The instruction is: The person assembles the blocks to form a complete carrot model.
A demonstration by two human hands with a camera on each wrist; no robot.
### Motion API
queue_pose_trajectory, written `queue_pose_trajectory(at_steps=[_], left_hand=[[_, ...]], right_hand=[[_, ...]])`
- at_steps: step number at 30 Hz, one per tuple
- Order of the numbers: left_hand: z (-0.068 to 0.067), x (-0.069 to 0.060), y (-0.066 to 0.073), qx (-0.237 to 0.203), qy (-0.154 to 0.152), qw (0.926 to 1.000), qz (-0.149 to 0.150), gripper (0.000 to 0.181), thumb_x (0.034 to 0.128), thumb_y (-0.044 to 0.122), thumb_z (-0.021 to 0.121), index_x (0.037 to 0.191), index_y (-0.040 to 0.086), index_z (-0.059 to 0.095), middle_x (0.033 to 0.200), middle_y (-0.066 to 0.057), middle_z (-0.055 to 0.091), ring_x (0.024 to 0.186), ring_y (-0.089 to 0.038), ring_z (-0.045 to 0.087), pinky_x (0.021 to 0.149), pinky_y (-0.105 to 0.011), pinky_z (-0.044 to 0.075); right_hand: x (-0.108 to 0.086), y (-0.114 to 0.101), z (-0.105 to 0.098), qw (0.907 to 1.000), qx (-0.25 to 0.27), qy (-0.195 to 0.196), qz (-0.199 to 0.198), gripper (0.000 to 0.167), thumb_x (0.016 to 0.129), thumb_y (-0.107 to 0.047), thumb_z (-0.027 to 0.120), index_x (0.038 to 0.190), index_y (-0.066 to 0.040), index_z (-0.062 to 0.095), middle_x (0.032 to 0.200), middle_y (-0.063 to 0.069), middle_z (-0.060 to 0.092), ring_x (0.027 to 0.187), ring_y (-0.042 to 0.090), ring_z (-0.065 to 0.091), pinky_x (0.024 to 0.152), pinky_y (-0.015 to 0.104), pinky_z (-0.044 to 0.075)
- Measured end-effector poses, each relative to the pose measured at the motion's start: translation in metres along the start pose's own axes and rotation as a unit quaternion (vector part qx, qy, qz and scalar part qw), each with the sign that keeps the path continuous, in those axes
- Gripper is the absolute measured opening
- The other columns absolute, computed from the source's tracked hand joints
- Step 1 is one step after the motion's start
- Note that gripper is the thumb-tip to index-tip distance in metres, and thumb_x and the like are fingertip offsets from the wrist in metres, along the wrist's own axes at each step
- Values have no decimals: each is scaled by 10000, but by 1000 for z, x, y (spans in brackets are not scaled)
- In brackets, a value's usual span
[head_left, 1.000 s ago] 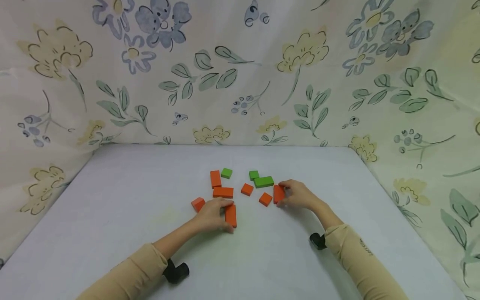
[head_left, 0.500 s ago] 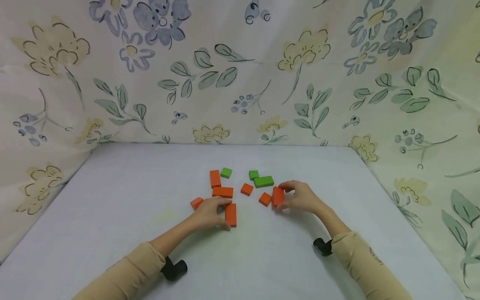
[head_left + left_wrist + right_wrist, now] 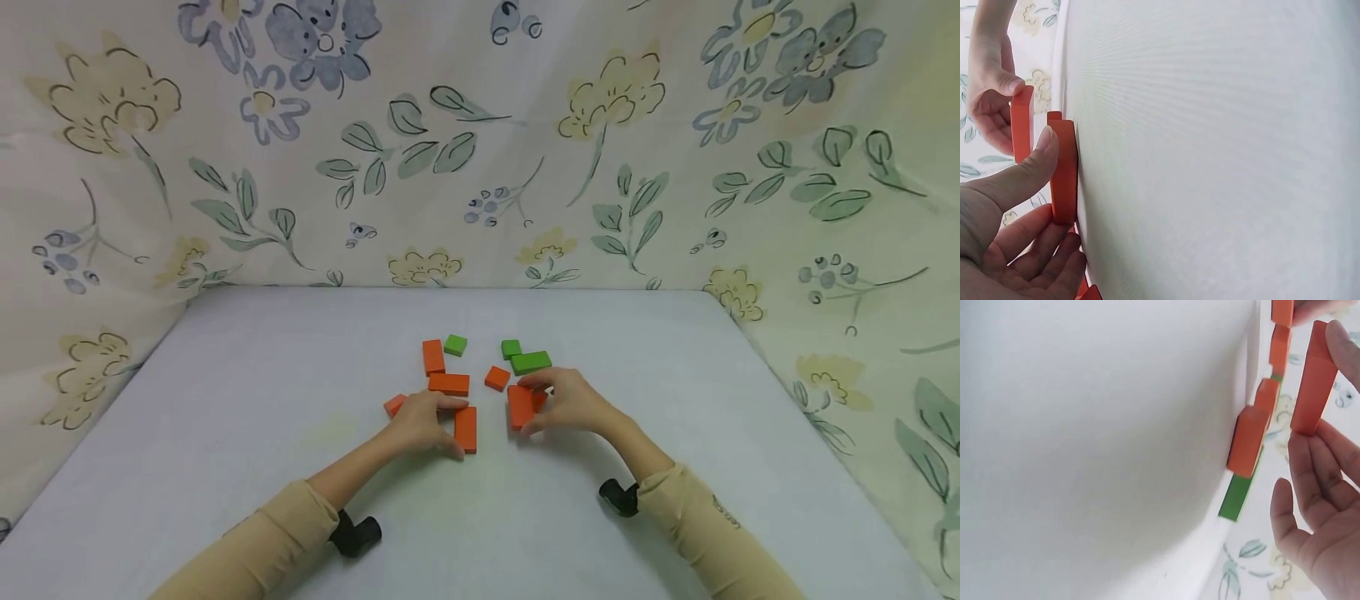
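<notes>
In the head view the left hand [image 3: 422, 427] pinches an orange block [image 3: 466, 430] lying on the table, thumb at its near end and fingers at its far end. The left wrist view shows that block [image 3: 1065, 172] resting on the surface between thumb and fingers. To the right, the right hand [image 3: 570, 402] grips another orange block [image 3: 521, 407] by its two ends. This block [image 3: 1315, 381] is raised off the table in the right wrist view. Behind it a small orange block [image 3: 539, 400] is partly hidden.
Beyond the hands lie two orange blocks [image 3: 433, 357], [image 3: 449, 384], a small orange block [image 3: 497, 378], two small green blocks [image 3: 455, 345], [image 3: 512, 349] and a longer green block [image 3: 531, 362]. One orange block [image 3: 396, 405] is partly behind the left hand. Floral cloth [image 3: 480, 167] borders the white table [image 3: 262, 375].
The right hand has lifted its orange block and carried it left, over beside the small orange block. The left hand and its block have stayed nearly in place.
</notes>
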State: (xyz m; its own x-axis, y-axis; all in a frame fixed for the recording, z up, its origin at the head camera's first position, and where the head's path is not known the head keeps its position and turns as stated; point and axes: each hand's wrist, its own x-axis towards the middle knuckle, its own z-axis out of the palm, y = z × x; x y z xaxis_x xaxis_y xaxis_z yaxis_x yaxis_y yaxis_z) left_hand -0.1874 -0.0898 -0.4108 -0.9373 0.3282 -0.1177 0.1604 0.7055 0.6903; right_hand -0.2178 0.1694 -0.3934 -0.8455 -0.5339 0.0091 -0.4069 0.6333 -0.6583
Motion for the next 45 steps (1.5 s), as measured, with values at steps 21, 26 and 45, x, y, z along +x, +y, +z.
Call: queue_pose_trajectory(at_steps=[21, 26, 45], left_hand=[[3, 0, 1, -53, 35, 10000, -13, 667, 609, 134, 931, 1227, 74, 686, 1223, -88, 651, 1169, -296, 524, 993, -471, 433], [2, 0, 2, -39, 31, 10000, 37, 666, 610, 119, 928, 1228, 67, 685, 1222, -94, 651, 1157, -290, 532, 981, -470, 443], [2, 1, 0, -46, 38, 10000, 24, 658, 612, 123, 928, 1222, 68, 688, 1221, -103, 648, 1151, -291, 530, 983, -469, 438]], right_hand=[[22, -20, 32, 9971, -513, -551, -145, 584, 621, -276, 922, 1108, -44, 699, 1018, 0, 675, 919, 164, 582, 820, 319, 502], [24, -23, 35, 9965, -620, -551, -82, 567, 625, -286, 918, 1095, -57, 701, 979, -16, 663, 893, 150, 567, 795, 319, 496], [30, -28, 19, 9943, -922, -488, 205, 410, 851, -315, 751, 1165, -63, 671, 1101, 46, 673, 986, 207, 594, 859, 390, 512]])
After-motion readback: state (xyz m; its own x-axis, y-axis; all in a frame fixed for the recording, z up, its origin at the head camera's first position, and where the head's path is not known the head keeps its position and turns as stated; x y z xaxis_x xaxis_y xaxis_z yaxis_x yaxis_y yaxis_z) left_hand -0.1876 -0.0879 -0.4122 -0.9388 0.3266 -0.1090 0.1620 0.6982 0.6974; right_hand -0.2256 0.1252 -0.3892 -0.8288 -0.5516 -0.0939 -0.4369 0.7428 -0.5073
